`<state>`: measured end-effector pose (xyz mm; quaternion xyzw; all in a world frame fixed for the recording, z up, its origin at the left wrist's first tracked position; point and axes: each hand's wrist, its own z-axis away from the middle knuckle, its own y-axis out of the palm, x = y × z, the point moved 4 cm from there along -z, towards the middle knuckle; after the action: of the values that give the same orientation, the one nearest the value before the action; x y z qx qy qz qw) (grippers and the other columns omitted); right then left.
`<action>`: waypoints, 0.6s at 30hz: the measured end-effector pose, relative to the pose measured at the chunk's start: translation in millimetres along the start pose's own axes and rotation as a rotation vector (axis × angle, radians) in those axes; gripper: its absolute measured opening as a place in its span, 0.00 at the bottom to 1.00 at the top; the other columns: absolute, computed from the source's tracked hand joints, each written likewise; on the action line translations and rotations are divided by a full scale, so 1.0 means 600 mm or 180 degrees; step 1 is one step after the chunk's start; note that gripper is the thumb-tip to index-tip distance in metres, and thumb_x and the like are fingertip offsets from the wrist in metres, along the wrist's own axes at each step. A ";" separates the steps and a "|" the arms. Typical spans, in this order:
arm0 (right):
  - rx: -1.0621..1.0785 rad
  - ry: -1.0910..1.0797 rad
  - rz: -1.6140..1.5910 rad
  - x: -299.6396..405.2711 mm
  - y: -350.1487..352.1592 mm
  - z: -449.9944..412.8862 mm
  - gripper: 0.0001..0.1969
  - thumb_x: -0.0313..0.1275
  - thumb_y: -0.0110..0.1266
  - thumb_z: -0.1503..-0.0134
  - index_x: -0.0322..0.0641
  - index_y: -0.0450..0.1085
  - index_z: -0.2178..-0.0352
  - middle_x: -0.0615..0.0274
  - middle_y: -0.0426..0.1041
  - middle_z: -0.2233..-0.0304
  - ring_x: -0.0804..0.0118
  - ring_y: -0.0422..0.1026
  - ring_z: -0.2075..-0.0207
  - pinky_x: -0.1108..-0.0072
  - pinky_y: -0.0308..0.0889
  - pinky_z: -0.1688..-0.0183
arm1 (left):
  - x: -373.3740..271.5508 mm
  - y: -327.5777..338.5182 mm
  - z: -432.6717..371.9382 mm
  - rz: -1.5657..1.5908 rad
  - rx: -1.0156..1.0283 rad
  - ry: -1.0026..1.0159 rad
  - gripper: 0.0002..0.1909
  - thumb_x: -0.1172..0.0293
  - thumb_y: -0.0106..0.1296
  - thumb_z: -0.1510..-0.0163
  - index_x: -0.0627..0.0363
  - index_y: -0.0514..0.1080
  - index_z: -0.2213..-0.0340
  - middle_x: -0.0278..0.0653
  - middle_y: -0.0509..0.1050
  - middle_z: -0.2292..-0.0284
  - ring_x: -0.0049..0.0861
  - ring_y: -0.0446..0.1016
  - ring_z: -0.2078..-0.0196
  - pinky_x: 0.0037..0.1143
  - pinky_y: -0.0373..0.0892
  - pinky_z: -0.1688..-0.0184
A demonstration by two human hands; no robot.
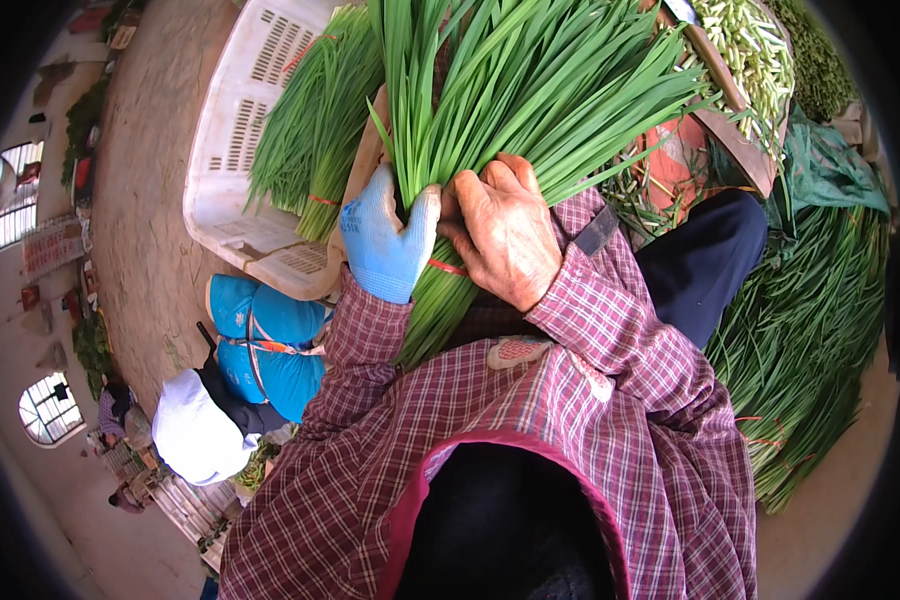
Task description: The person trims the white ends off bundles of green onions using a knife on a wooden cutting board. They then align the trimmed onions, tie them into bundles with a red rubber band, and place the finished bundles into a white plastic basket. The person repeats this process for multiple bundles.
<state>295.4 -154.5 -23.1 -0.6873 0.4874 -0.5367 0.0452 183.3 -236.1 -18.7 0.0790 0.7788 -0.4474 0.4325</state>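
Note:
Across my lap lies a large bunch of garlic chives [525, 97], its long flat leaves fanned out away from me. A red tie [448, 267] circles the stems just on my side of both hands. My left hand [390, 232], in a blue coated work glove, grips the bunch from the left with the thumb on top. On the right side, my bare right hand [506, 229] bends its fingers over the leaves, thumb and fingertips close to the left thumb. What its fingertips pinch is hidden.
A white plastic crate [225, 172] at the left holds tied chives [322, 127]. Cut pale stems [750, 67] lie at upper right beside a wooden board [735, 146]. More chives [802, 322] are heaped right of my knee. A person in a white hat [195, 427] is at lower left.

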 end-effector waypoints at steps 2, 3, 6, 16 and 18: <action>0.0005 -0.0026 -0.0040 0.001 -0.001 0.000 0.13 0.26 0.60 0.62 0.40 0.63 0.75 0.61 0.67 0.78 0.56 0.64 0.69 0.67 0.56 0.53 | -0.002 -0.001 0.000 0.0056 -0.0057 0.0093 0.15 0.69 0.53 0.53 0.66 0.69 0.65 0.53 0.73 0.71 0.46 0.73 0.69 0.33 0.68 0.68; 0.0007 -0.0050 -0.0080 0.001 -0.002 0.000 0.13 0.26 0.60 0.62 0.40 0.63 0.74 0.61 0.66 0.78 0.56 0.63 0.69 0.67 0.56 0.53 | -0.005 -0.003 -0.001 0.0063 -0.0022 0.0043 0.15 0.70 0.53 0.53 0.66 0.69 0.64 0.53 0.73 0.71 0.46 0.74 0.69 0.33 0.68 0.68; 0.0035 -0.0073 -0.0105 -0.001 -0.005 0.000 0.12 0.26 0.59 0.61 0.41 0.63 0.74 0.60 0.64 0.78 0.55 0.63 0.69 0.67 0.56 0.53 | -0.007 -0.002 -0.002 0.0071 0.0005 0.0028 0.15 0.70 0.53 0.53 0.66 0.69 0.64 0.52 0.73 0.71 0.45 0.74 0.69 0.32 0.68 0.68; 0.0046 -0.0119 -0.0160 -0.002 -0.009 0.000 0.13 0.25 0.59 0.62 0.39 0.62 0.74 0.61 0.68 0.79 0.56 0.65 0.69 0.66 0.54 0.50 | -0.011 -0.002 -0.002 0.0026 0.0006 0.0052 0.12 0.69 0.53 0.52 0.65 0.68 0.68 0.50 0.72 0.75 0.41 0.73 0.73 0.31 0.67 0.72; 0.0050 -0.0113 -0.0207 -0.002 -0.010 0.001 0.13 0.24 0.59 0.62 0.39 0.62 0.74 0.61 0.68 0.79 0.56 0.64 0.69 0.66 0.54 0.50 | -0.013 -0.002 -0.002 0.0006 0.0013 0.0032 0.12 0.69 0.53 0.52 0.65 0.68 0.68 0.50 0.72 0.75 0.41 0.73 0.73 0.31 0.67 0.72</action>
<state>299.8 -150.6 -20.8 -0.7118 0.4597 -0.5295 0.0417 186.6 -233.6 -11.8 0.0829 0.7800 -0.4481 0.4289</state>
